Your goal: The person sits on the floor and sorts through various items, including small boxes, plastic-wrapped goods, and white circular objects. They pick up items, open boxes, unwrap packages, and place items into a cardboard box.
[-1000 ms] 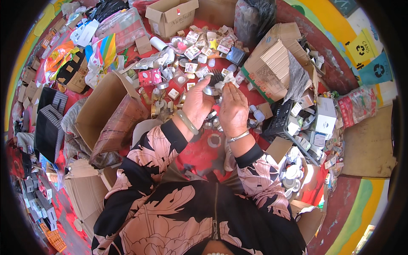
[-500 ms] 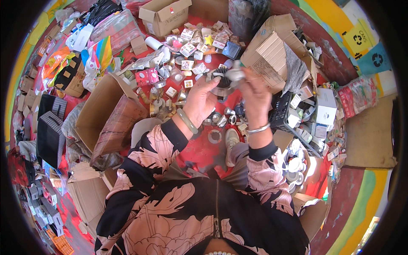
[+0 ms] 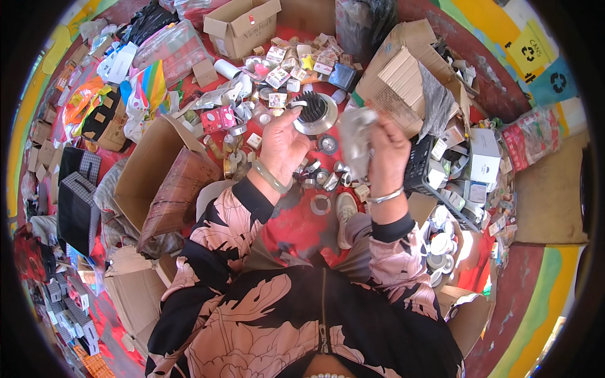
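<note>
My left hand (image 3: 282,140) grips a round light fitting (image 3: 314,113) by its near-left edge. The fitting has a pale silver rim and black fins in the middle. To the right of it, my right hand (image 3: 389,151) is closed on a crumpled clear plastic bag (image 3: 357,142), slightly smeared by motion. The bag hangs apart from the fitting. Below the hands, several small round silver fittings (image 3: 328,145) lie on the red floor, with a grey ring (image 3: 320,203) nearer to me.
Small printed boxes (image 3: 277,77) are heaped ahead. An open cardboard box (image 3: 165,170) stands at left, a black crate (image 3: 441,183) of boxes at right. White round parts (image 3: 439,246) fill a carton near my right forearm. Another carton (image 3: 242,28) stands at the far side.
The plastic bag has come away from the light fitting, whose black fins now show uncovered. My right hand has moved right and down with the bag; my left hand has shifted slightly left.
</note>
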